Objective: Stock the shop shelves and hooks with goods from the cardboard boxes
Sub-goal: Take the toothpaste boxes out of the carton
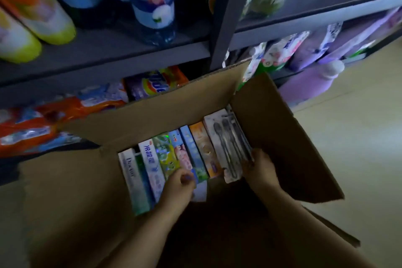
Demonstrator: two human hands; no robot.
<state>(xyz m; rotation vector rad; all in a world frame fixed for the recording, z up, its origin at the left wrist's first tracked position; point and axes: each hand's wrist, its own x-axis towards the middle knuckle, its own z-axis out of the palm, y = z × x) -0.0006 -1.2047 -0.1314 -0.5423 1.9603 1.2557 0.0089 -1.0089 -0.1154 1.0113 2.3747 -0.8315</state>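
Both grips in cardboard box (272,128): R hand (260,169) pinches toothbrush pack (226,143); L hand (181,185) on 7 toothpaste cartons (152,165).

One open cardboard box (272,128), about seven toothpaste cartons (196,152), two hands (180,185).

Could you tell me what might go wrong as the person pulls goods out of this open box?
1. The right hand grips several toothbrush packs at their near end only; some could slip loose as they lift.
2. The toothpaste cartons stand on edge in a row, so the row may topple once the left hand pulls one out.
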